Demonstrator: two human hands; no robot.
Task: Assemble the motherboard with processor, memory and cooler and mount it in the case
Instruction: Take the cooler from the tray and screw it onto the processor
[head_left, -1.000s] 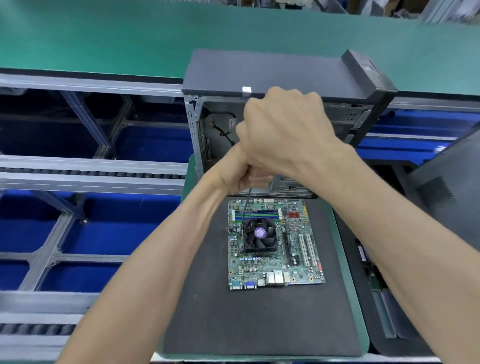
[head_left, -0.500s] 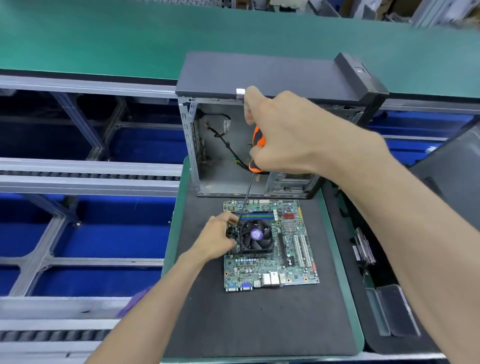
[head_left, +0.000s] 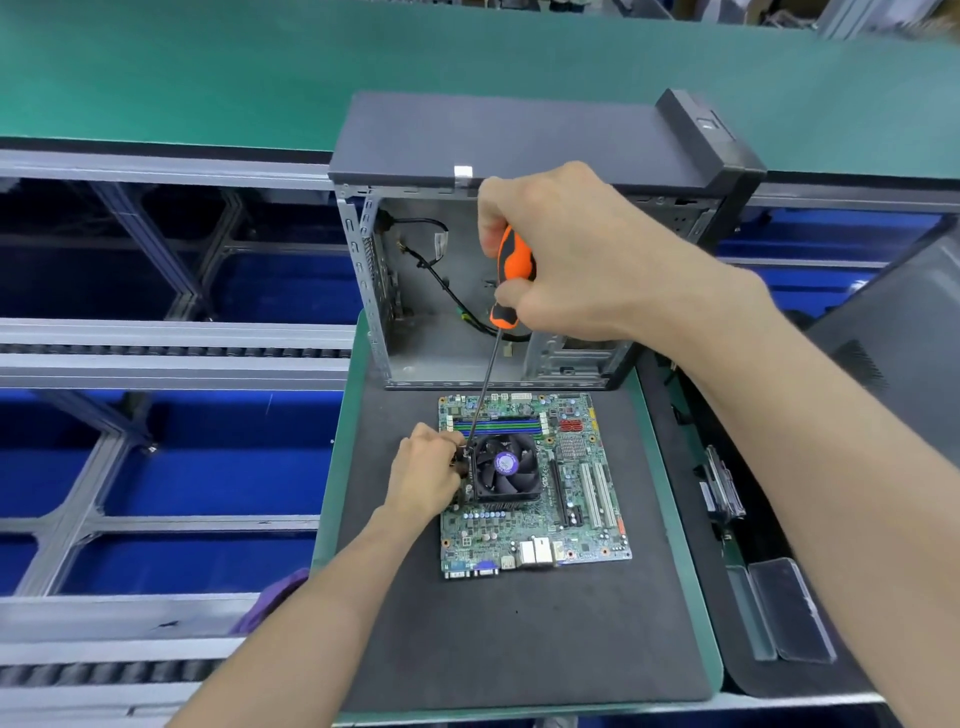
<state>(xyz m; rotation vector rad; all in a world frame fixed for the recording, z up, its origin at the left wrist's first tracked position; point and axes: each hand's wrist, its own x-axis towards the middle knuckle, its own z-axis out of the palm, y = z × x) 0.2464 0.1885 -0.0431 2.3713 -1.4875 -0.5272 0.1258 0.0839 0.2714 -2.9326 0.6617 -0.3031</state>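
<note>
Motherboard (head_left: 535, 525), centre frame on the counter's dark mat (head_left: 519, 639) below the open case (head_left: 441, 338): stiff, light, fragile, best lifted by bare edges; left hand (head_left: 426, 475) pinches at the cooler (head_left: 506, 467) corner, right hand (head_left: 566, 260) wraps the screwdriver (head_left: 511, 270).

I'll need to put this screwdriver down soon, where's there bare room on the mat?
Bare mat lies between the motherboard and the near edge. A narrower strip runs right of the board. Crowded: the left hand at the cooler, and the case behind.

orange-black screwdriver (head_left: 511, 275), green motherboard (head_left: 535, 535)
</note>
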